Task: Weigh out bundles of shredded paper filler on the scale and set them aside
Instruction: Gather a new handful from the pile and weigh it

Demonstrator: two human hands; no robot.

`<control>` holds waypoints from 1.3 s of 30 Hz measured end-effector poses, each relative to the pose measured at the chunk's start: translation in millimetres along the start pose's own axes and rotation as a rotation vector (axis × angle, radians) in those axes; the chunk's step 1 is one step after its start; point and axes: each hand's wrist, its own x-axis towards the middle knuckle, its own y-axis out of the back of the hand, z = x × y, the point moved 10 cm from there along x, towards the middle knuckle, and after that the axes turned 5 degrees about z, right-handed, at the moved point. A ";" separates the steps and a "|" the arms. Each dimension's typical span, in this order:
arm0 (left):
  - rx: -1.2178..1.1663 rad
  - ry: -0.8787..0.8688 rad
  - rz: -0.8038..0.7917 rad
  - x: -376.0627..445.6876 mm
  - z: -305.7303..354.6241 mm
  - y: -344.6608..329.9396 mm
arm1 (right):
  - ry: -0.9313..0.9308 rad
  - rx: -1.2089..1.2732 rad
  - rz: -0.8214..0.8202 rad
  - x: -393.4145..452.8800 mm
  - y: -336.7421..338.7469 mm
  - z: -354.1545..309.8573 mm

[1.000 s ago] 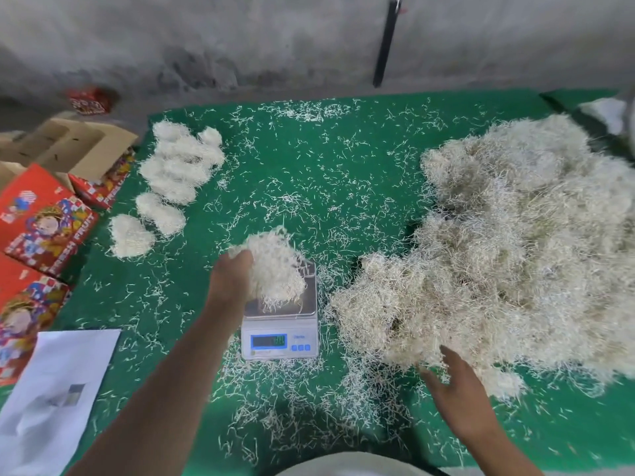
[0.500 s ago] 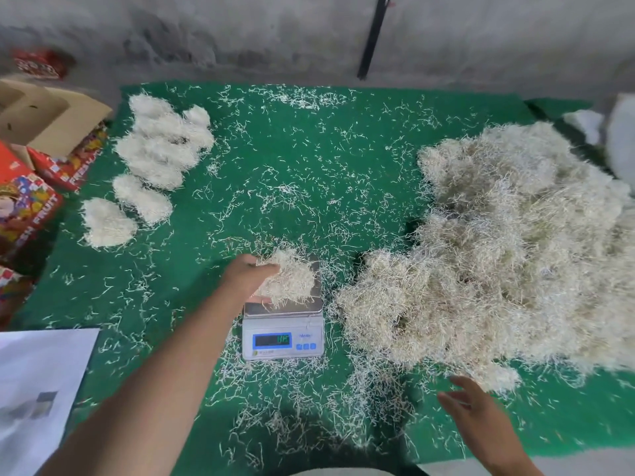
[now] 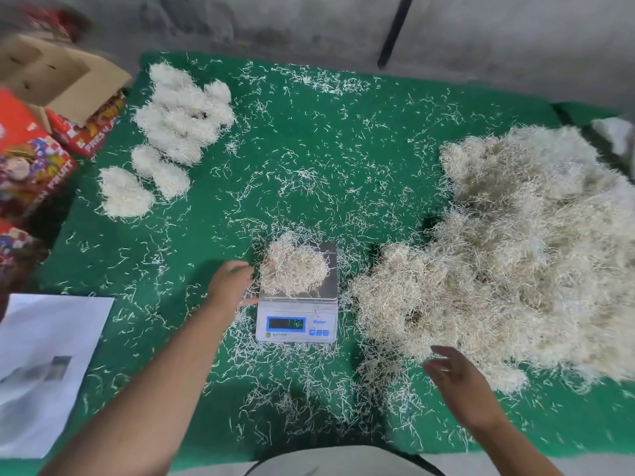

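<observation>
A small white digital scale (image 3: 296,322) sits on the green mat, its display lit. On its steel pan lies a bundle of shredded paper filler (image 3: 292,266). My left hand (image 3: 231,283) is just left of the pan, fingers relaxed, holding nothing, its fingertips near the bundle's edge. My right hand (image 3: 457,379) hovers open, slightly blurred, at the near edge of the big loose heap of shredded paper (image 3: 515,255) on the right. Several weighed bundles (image 3: 178,121) lie grouped at the far left of the mat.
Red printed cartons and an open brown cardboard box (image 3: 51,80) stand off the mat's left edge. A white paper sheet (image 3: 44,365) lies at the near left. Loose shreds are scattered across the green mat (image 3: 326,159). A grey wall with a black strap runs behind.
My left hand set the bundle down on the scale pan and let go, drawing back to the left. My right hand stayed low near the heap's front edge.
</observation>
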 end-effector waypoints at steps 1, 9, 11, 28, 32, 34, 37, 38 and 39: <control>0.020 -0.008 0.020 -0.7 -1.8 5.4 | 0.008 -0.003 -0.001 1.3 -1.4 -3.5; 0.046 -0.020 0.154 -6.3 -30.2 53.1 | 0.015 0.036 -0.029 4.6 -13.4 -13.6; 0.045 -0.019 0.153 -7.3 -32.6 54.8 | 0.011 0.046 -0.040 4.2 -15.0 -11.8; 1.023 -0.797 -0.216 -11.5 62.6 -160.5 | -0.064 0.034 -0.051 -39.4 -12.4 23.6; 1.198 -0.984 -0.092 -21.9 38.1 -175.1 | -0.128 0.049 -0.028 -48.3 -1.7 40.4; 1.157 -1.027 -0.057 -34.0 32.6 -177.7 | -0.147 0.071 -0.014 -49.9 5.6 42.8; 0.861 -0.825 -0.154 -64.1 38.3 -180.0 | -0.105 0.120 0.009 -46.1 18.6 25.2; 0.716 -0.700 -0.194 -74.0 37.8 -183.7 | -0.088 0.144 -0.004 -43.8 21.4 13.2; 0.528 -0.543 -0.215 -88.0 39.8 -186.1 | -0.084 0.190 -0.036 -42.1 22.3 -0.5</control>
